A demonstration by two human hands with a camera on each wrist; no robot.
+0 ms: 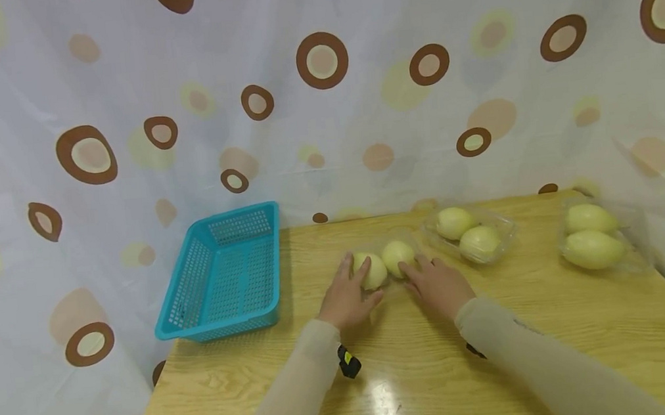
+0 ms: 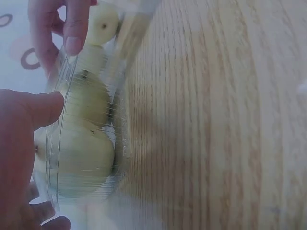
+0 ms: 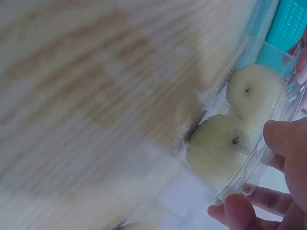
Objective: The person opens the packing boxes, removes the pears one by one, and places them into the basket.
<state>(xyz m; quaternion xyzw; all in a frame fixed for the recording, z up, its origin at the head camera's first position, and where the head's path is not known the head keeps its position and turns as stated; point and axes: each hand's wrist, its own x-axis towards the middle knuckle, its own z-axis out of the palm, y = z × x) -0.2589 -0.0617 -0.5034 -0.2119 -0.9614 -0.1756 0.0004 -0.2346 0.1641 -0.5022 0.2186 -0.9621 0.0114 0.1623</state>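
Clear plastic container (image 2: 58,139), one, at the middle of the table (image 1: 500,364), set toward the far side; contents, two rounded pale yellow fruits, the left fruit (image 1: 372,271) and the right fruit (image 1: 397,258), side by side, each with a small dark spot visible from the wrists. Left hand (image 1: 346,298), at the container's left end: thumb against the near rim, fingers parted and partly bent about the end, taking hold of it. Right hand (image 1: 442,287), at the right end: thumb on the near rim, fingers bent around the corner, likewise gripping the container. Sleeves, pale, on both forearms; a black device (image 1: 349,362) with a yellow mark, beside the left wrist. Second container (image 1: 507,226), clear, just to the right of the first and far on the table, holding two like fruits, one behind the other at a slant. Third container (image 1: 638,250), clear, well apart at the far right, also with two fruits, the nearer plainly oval. Basket (image 1: 230,326), turquoise, perforated, rectangular, at the left of the table, near the left hand but not touching it. Table, light wood grain, glossy at the near side. Curtain (image 1: 361,126), white, printed with brown, tan and yellow rounds, hanging behind and to the left
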